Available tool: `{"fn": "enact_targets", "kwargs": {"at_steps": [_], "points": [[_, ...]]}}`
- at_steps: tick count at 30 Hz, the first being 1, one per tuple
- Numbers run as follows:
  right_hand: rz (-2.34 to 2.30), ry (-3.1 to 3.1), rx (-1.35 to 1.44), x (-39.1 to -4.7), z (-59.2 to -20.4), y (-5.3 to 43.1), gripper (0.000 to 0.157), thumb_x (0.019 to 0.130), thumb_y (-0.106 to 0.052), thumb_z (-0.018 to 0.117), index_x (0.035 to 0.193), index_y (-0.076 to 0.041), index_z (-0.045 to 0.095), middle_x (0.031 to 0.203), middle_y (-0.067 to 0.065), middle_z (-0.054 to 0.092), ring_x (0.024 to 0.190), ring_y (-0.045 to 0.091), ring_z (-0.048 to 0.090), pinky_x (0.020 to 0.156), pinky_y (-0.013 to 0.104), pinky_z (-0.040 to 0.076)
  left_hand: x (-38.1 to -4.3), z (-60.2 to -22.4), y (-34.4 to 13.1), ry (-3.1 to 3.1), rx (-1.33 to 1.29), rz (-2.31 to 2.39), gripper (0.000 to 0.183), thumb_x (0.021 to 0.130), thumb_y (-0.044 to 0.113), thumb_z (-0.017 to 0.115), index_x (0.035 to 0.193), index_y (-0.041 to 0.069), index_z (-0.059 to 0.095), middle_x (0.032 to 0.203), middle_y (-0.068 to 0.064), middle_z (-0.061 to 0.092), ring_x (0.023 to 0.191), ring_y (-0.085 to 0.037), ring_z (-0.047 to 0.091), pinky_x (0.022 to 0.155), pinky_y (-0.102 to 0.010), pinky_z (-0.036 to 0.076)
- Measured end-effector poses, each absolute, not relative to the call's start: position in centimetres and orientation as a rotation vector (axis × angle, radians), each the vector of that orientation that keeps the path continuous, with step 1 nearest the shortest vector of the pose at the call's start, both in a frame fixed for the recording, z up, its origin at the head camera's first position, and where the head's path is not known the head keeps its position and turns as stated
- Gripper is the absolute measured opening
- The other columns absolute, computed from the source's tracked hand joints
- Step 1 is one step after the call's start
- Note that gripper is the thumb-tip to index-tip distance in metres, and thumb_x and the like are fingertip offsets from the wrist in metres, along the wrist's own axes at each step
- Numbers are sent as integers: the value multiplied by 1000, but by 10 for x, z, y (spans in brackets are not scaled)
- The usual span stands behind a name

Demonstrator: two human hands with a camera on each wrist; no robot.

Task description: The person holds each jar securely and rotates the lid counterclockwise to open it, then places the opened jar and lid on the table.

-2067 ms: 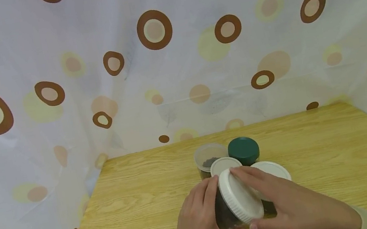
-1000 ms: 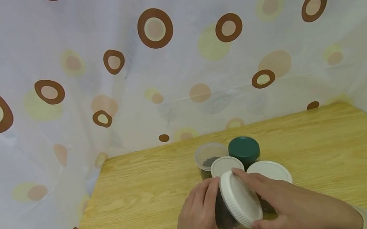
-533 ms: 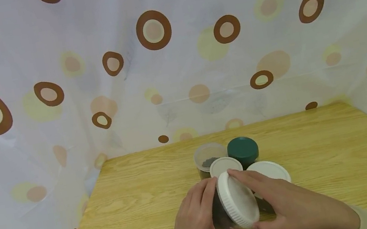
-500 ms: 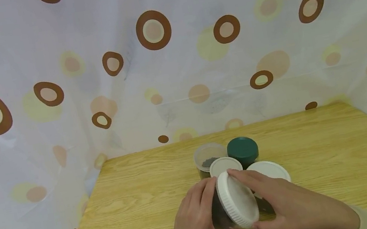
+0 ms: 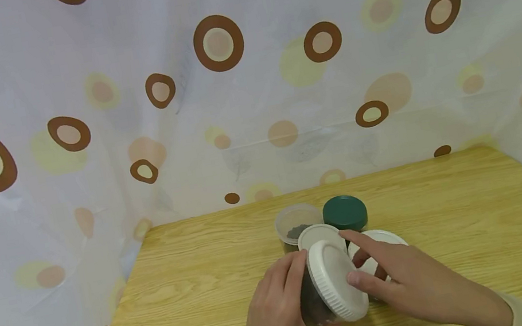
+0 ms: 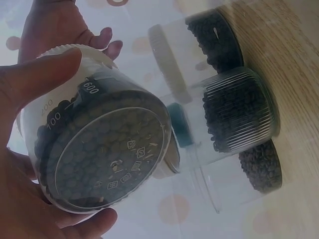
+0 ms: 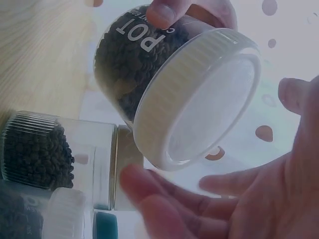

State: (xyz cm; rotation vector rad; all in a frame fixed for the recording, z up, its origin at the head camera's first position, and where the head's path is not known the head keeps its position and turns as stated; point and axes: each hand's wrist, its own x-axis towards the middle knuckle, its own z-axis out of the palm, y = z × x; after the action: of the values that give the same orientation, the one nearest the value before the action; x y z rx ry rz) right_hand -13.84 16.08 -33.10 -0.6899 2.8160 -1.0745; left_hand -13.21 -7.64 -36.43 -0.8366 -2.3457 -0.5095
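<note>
My left hand (image 5: pixel 276 306) grips a clear plastic jar (image 5: pixel 313 305) by its body, fingers and thumb wrapped round it. The jar is tilted, its white ribbed lid (image 5: pixel 340 283) facing right. Dark beans or pellets fill much of it in the left wrist view, where the embossed base (image 6: pixel 112 154) faces the camera. My right hand (image 5: pixel 413 282) is beside the lid with its fingers spread and loosely bent. In the right wrist view, a gap shows between those fingers (image 7: pixel 164 204) and the lid.
Behind the held jar stand several jars grouped on the wooden table (image 5: pixel 198 284): a clear-topped jar (image 5: pixel 297 218), one with a pale lid (image 5: pixel 319 232), a green-lidded jar (image 5: pixel 345 213) and a white-lidded jar (image 5: pixel 384 237) partly covered by my right hand. A patterned curtain surrounds the table.
My right hand has let go of the white lid and its fingers have spread away from it. My left hand keeps its grip on the tilted jar, almost unmoved.
</note>
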Motion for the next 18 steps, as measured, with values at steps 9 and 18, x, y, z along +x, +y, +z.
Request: {"fn": "enact_targets", "kwargs": {"at_steps": [9,18], "points": [[-945,2860,-622,-138,-334,152,72,94,-56,57,153,-19,37,92,-11,65,63,-7,49,57,19,40,-133,-364,-75,-2335,-826,-476,101,58,52,89,141,11,49,127,-2,60,115,-15,61,89,-35,57],[-821,2917,-1131,-135,-337,158,89,87,-53,69,157,-22,24,132,-2,56,99,3,61,77,24,53,-133,-366,-78,-2325,-841,-475,97,57,49,90,138,11,51,123,-2,61,112,-15,62,88,-33,57]]}}
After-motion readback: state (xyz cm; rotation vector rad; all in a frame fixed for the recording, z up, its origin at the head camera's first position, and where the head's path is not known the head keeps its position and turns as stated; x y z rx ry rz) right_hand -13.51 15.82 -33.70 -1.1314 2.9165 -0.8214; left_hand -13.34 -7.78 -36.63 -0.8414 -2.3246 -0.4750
